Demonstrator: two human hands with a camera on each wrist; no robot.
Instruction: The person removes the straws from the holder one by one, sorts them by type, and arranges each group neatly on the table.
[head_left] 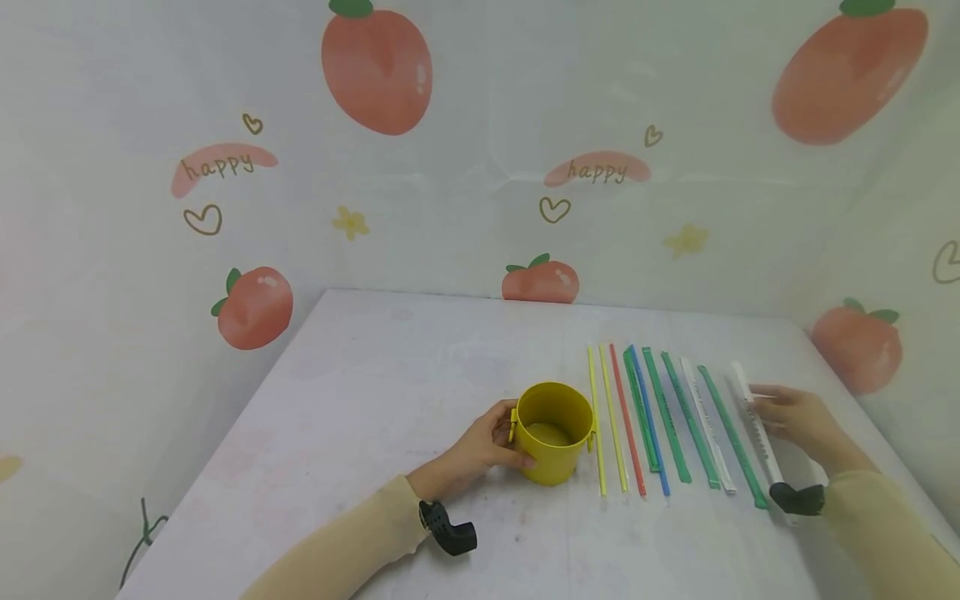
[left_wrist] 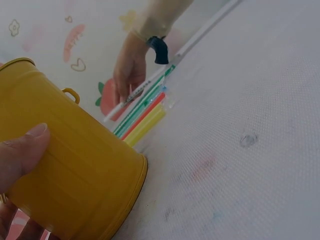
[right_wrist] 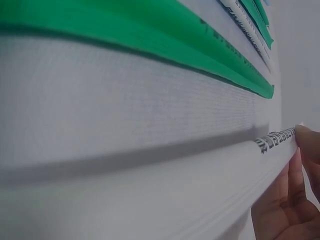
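My left hand (head_left: 486,442) grips a small yellow metal bucket (head_left: 553,467) with little side loops. In the left wrist view its thumb (left_wrist: 25,155) lies along the bucket's wall (left_wrist: 80,165). The bucket stands upright, and no contents show inside. At the far right, my right hand (head_left: 806,423) pinches a white paper-wrapped straw (head_left: 763,437) with dark print. The right wrist view shows thumb and fingers on the printed part of this wrapped straw (right_wrist: 277,140), with a shadow beside it on the table. A green-wrapped straw (head_left: 733,437) lies just left of it.
Between the bucket and my right hand lies a row of straws: yellow (head_left: 613,417), red (head_left: 628,421), blue (head_left: 651,421), several green-wrapped (head_left: 666,417) and another white-wrapped one (head_left: 707,425). The white table (head_left: 360,375) meets a fruit-printed curtain (head_left: 450,208) at the back.
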